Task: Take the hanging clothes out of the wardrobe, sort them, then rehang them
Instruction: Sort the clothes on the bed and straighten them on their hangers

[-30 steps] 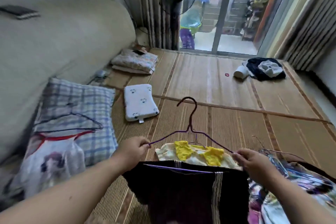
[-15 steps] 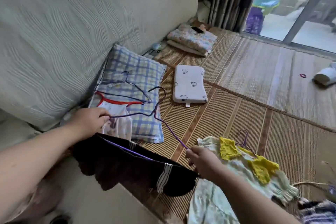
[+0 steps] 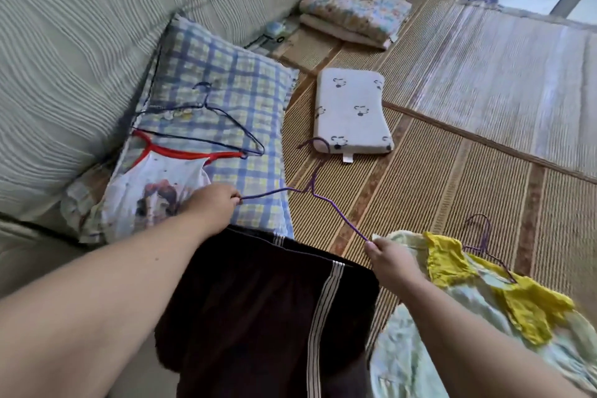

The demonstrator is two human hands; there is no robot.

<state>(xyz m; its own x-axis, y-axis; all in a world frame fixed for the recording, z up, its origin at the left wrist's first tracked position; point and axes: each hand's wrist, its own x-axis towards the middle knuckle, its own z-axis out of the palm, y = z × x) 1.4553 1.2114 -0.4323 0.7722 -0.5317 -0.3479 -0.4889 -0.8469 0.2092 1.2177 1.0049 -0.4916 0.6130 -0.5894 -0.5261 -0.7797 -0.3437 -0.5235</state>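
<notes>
While left hand [image 3: 211,203] and right hand [image 3: 389,260] still pinch the purple hanger [image 3: 339,215], its hook now nears the white pillow [image 3: 352,107].

Left forearm [image 3: 113,300] and right forearm [image 3: 452,333] showing bare throughout, left hand [image 3: 213,203] and right hand [image 3: 391,260] going bare too, short thumbnail [image 3: 371,245] showing on the right.

Left edge of mat [image 3: 452,171]: plaid pillow [image 3: 232,74] leans on the padded wall [image 3: 80,26], with a white top [image 3: 161,181] and 1 dark hanger [image 3: 206,104] lying on it.
Middle: small white pillow [image 3: 352,110], with the hook of the purple hanger [image 3: 342,214] over its near corner.
Far edge: folded blankets [image 3: 352,14].
Near right: yellow-green garment [image 3: 484,294].
Near middle: dark shorts [image 3: 258,300] hang from the purple hanger.
Free: bare mat right of the small white pillow.
</notes>
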